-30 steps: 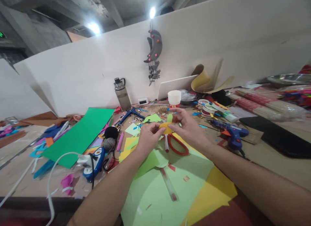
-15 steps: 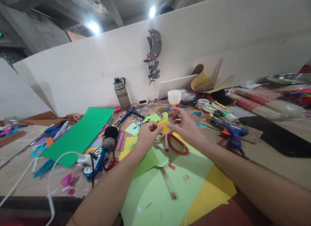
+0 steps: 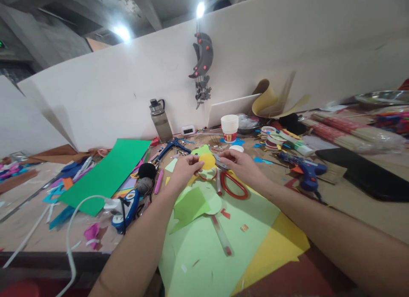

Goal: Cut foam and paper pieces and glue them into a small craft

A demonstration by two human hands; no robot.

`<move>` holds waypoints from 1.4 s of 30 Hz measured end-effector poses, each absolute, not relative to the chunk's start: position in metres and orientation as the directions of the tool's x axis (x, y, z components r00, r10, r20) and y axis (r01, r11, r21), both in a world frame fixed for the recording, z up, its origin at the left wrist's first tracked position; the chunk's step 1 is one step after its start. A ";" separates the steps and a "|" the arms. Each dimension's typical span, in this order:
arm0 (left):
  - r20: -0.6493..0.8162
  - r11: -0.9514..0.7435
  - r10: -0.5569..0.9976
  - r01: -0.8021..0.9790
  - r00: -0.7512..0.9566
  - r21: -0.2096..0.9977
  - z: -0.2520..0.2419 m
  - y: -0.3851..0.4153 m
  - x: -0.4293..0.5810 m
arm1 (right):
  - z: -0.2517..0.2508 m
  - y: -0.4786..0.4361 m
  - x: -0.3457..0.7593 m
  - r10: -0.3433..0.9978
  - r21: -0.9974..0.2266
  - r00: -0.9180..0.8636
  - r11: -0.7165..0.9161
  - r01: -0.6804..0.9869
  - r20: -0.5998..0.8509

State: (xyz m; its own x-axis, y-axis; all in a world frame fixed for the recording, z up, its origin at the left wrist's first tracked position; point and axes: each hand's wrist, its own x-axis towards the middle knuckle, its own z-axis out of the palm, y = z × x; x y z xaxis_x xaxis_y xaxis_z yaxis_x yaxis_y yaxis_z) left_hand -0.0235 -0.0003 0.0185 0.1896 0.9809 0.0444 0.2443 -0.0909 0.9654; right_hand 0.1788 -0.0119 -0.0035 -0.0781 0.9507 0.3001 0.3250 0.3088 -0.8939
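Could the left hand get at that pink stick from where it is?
Probably yes: the pink stick lies near the left hand, on its outer side, with nothing tall visible between them. The hand is pinching a yellow disc, though, so it might need to release that first.

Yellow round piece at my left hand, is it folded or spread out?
Spread out: the yellow round piece shows a broad face without visible fold, held in the left hand.

There's a flat, round yellow piece (image 3: pixel 207 162), its edge pinched in the left hand (image 3: pixel 183 172). Just beside it, a partly hidden grey object (image 3: pixel 220 162) pokes from the right hand (image 3: pixel 242 165).
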 end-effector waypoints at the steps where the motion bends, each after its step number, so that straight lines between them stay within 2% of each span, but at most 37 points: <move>1: 0.043 -0.098 0.976 0.254 0.215 0.962 0.018 -0.001 -0.022 | -0.005 -0.011 0.177 0.952 -0.896 -0.079 0.304 0.323 0.295; 7: 0.023 -0.111 0.953 0.279 0.301 0.954 0.016 -0.006 -0.019 | -0.010 -0.010 0.172 0.954 -0.912 -0.154 0.293 0.289 0.258; 10: 0.068 -0.154 0.966 0.346 0.248 0.925 0.018 -0.004 -0.020 | -0.010 -0.008 0.174 0.970 -0.940 -0.117 0.236 0.245 0.213; 14: 0.188 -0.213 0.977 0.548 0.103 0.809 0.015 0.003 -0.027 | -0.008 -0.006 0.179 0.987 -0.969 -0.023 0.162 0.187 0.160; 18: 0.170 -0.171 0.983 0.720 0.074 0.673 0.003 0.006 -0.030 | -0.009 -0.004 0.179 0.987 -0.972 -0.009 0.159 0.171 0.160; 22: 0.161 -0.200 0.979 0.782 0.129 0.590 -0.005 0.005 -0.027 | -0.012 -0.003 0.177 0.986 -0.972 -0.020 0.168 0.166 0.167; 27: 0.267 -0.183 0.963 0.814 0.036 0.550 0.004 0.003 -0.026 | -0.008 -0.005 0.179 0.984 -0.969 -0.027 0.179 0.172 0.177; 30: 0.283 -0.137 0.958 0.786 -0.050 0.603 0.012 0.005 -0.030 | -0.006 -0.003 0.183 0.985 -0.963 -0.014 0.171 0.207 0.171; 34: 0.178 -0.049 0.976 0.674 -0.125 0.737 0.014 0.009 -0.036 | -0.009 0.004 0.191 0.994 -0.933 -0.013 0.108 0.342 0.110; 38: 0.066 -0.005 0.993 0.532 -0.096 0.846 0.011 0.012 -0.035 | -0.013 0.009 0.195 0.997 -0.854 -0.015 0.068 0.516 0.071; 42: 0.035 0.005 0.996 0.442 -0.083 0.897 0.010 0.012 -0.032 | -0.009 0.005 0.195 0.993 -0.764 -0.014 0.098 0.637 0.116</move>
